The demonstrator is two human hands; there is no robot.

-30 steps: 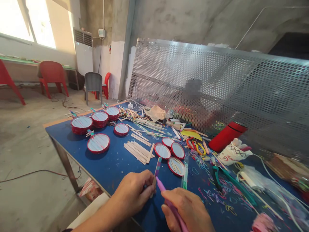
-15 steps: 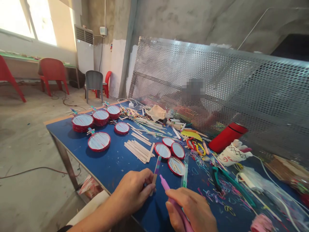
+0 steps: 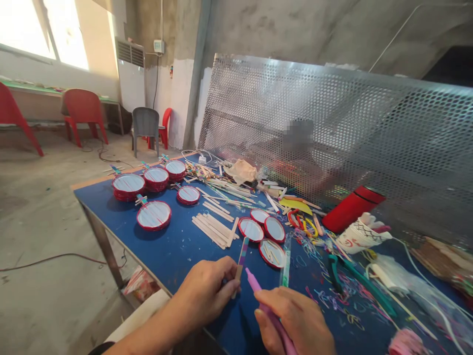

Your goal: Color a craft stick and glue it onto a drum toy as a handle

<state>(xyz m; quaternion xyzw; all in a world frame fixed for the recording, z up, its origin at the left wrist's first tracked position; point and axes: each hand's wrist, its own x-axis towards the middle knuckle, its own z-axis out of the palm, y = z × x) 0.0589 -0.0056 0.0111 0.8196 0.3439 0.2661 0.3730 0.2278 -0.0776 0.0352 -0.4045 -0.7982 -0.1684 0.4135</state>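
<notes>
Between the thumb and fingers of my left hand (image 3: pixel 209 288) a craft stick (image 3: pixel 243 256) stands tilted upright. Its upper part carries purple and teal bands, while the lower part is bare wood. My right hand (image 3: pixel 293 315) is closed around a purple marker (image 3: pixel 254 282), whose tip points at the stick with a small gap between them. Just beyond my hands lie several red-rimmed discs (image 3: pixel 274 230), one with short sticks on it. A clear ruler (image 3: pixel 286 266) lies beside them, and plain craft sticks (image 3: pixel 210 230) are spread to the left.
Banjo-like red-rimmed pieces (image 3: pixel 153 215) stand at the table's left. On the right are a red flask (image 3: pixel 353 209), a paper cup of markers (image 3: pixel 362 234), green-handled pliers (image 3: pixel 364 283) and scattered rubber bands (image 3: pixel 325 296). A perforated metal panel (image 3: pixel 332 123) rises behind the blue table (image 3: pixel 173 256).
The purple marker's tip has drawn back from the craft stick, and my right hand has shifted slightly right. More purple shows on the stick. My left hand keeps its hold.
</notes>
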